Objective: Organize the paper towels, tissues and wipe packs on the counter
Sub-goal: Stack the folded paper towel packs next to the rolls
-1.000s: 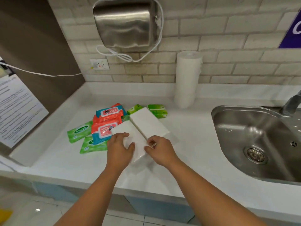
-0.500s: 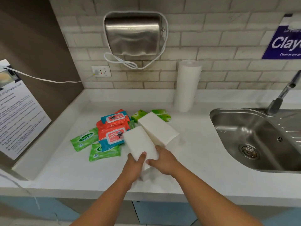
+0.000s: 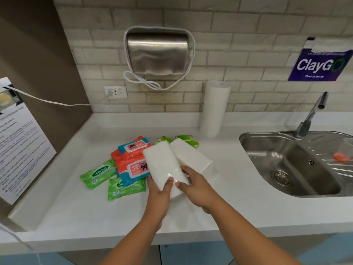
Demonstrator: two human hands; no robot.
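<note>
Both hands hold a white tissue pack (image 3: 163,165) lifted off the counter at its near end. My left hand (image 3: 159,190) grips it from below with the thumb on top. My right hand (image 3: 194,185) pinches its near right corner. A second white tissue pack (image 3: 193,155) lies just behind it on the white counter (image 3: 76,211). Left of them lie orange-and-blue wipe packs (image 3: 133,157) in a pile and two green Sanicare wipe packs (image 3: 98,174). Small green tissue packs (image 3: 188,140) lie behind. A white paper towel roll (image 3: 214,109) stands upright by the back wall.
A steel sink (image 3: 286,161) with a tap (image 3: 310,115) sits to the right, something orange on its drainer. A steel wall unit (image 3: 157,54) with a white cord hangs above a wall socket (image 3: 115,92). A printed notice (image 3: 17,138) leans on the left wall.
The white tissue pack rose from flat on the counter into both hands, its far end tilted up. The camera view tilted up and drew closer.
</note>
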